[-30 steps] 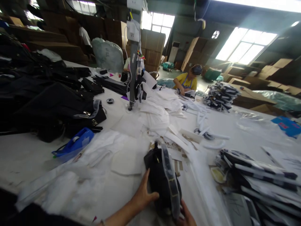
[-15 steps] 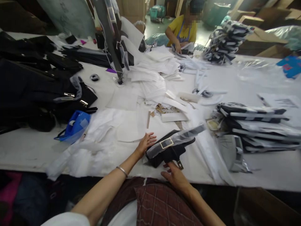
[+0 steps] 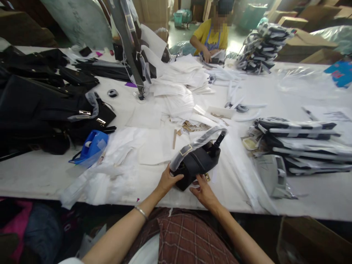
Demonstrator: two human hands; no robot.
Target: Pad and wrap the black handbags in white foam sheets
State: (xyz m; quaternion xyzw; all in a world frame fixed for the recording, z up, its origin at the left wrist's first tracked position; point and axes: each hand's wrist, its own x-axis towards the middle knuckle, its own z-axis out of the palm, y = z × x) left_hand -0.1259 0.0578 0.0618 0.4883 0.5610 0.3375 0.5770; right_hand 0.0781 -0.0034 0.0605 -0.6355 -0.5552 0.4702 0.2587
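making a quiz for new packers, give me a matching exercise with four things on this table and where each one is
Things:
1. small black bag
2. blue tape dispenser
3. nearer striped stack
4. person in yellow

Places:
a. far side of the table
b. between the left hand and right hand
c. right of the small bag
d. left, beside the large black bags

Pairs: 1-b, 2-d, 3-c, 4-a

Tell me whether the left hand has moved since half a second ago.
Yes. The left hand drew back from the cardboard strip toward the table edge, onto the black bag.
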